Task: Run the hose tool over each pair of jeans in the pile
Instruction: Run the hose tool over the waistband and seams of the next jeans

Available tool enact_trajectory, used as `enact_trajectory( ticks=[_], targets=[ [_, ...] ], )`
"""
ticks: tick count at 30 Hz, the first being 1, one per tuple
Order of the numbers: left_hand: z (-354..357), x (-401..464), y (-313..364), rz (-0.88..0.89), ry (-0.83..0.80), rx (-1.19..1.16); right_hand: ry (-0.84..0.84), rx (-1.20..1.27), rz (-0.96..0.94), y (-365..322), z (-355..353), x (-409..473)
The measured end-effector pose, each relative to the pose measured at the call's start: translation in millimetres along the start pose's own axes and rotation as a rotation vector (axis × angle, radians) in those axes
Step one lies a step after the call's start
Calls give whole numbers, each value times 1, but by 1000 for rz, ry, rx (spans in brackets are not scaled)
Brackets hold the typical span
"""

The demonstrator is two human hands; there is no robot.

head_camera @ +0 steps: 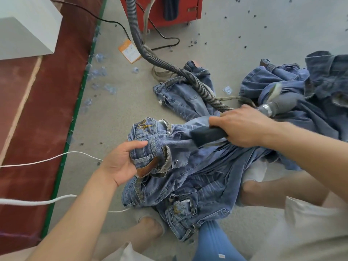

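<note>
Grey floor (116,113) carries the denim pile: your left hand (120,162) pinches the jeans (180,166) at the waistband (leather patch showing), your right hand (243,125) curls round the hose tool (207,135), nozzle touching them.

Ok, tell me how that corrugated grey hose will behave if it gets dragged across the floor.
The corrugated grey hose likely bends freely, not stiffly: it curves from the red machine across the jeans on the floor. Its ribs would probably snag the denim. With the right hand holding the nozzle end, it should trail behind.
</note>
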State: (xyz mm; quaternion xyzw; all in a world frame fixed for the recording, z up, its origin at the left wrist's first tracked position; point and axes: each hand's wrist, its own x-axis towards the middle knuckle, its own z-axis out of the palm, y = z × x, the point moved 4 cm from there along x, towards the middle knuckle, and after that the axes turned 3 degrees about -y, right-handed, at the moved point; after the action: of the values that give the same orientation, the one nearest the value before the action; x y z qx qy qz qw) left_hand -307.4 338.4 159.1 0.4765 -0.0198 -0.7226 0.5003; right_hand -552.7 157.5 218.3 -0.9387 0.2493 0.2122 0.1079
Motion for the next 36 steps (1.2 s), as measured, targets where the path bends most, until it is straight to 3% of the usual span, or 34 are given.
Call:
enact_trajectory(
  ticks=[4, 7, 11, 14, 19, 25, 30, 33, 36],
  targets=[
    [2, -1, 3, 3, 10, 50, 205, 238, -63, -30, -6, 8],
    [2, -2, 4, 8, 22, 58, 333, 346, 110, -6, -24, 20],
    [12, -4, 1, 5, -11, 9, 129, 231, 309, 38, -30, 45],
    [25, -8, 5, 46, -60, -1, -99, 296, 239, 29, -11, 63],
    [36, -10, 12, 84, -85, -26, -226, 439, 165, 15, -3, 72],
    [33, -8, 10, 64, 0, -123, -154, 588, 192, 26, -19, 59],
    [38, -3, 7, 80, -44, -185, -24, 552, 219, 7, -2, 60],
    [31, -1, 8, 38, -44, -81, 95, 610, 272, 17, -7, 60],
    [16, 7, 11, -14, 126, 119, 16, 736, 265, 39, -19, 55]
  ],
)
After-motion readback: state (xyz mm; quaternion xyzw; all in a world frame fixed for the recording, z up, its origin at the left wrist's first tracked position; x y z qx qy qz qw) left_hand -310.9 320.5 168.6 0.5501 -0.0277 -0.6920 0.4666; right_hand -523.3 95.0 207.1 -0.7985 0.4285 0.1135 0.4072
